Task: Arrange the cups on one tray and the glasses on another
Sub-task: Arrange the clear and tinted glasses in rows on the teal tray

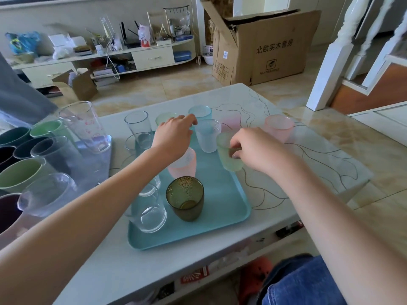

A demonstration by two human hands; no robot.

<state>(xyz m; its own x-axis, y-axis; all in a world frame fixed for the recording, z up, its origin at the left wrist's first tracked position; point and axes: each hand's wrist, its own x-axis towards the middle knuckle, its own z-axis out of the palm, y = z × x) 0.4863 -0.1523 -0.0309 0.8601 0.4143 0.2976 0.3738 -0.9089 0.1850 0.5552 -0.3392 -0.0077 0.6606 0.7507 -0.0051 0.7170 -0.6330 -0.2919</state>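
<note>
The right hand (248, 148) is closing its grip on the frosted green glass (229, 153) at the teal tray's (224, 208) right edge, ideally lowering it upright, while the left hand (174, 135) is hovering with loosely curled, empty fingers.

Cardboard box (262, 47) on floor; cluttered shelf (103, 56), perhaps router.

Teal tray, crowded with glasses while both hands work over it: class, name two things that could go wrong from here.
1. The right hand grips the frosted green glass at the right rim of the teal tray; set down partly on that rim, it might tip.
2. The left hand reaches over the frosted pink glass and close to the frosted blue glass; its wrist or forearm could knock one over, perhaps into its neighbours.
</note>
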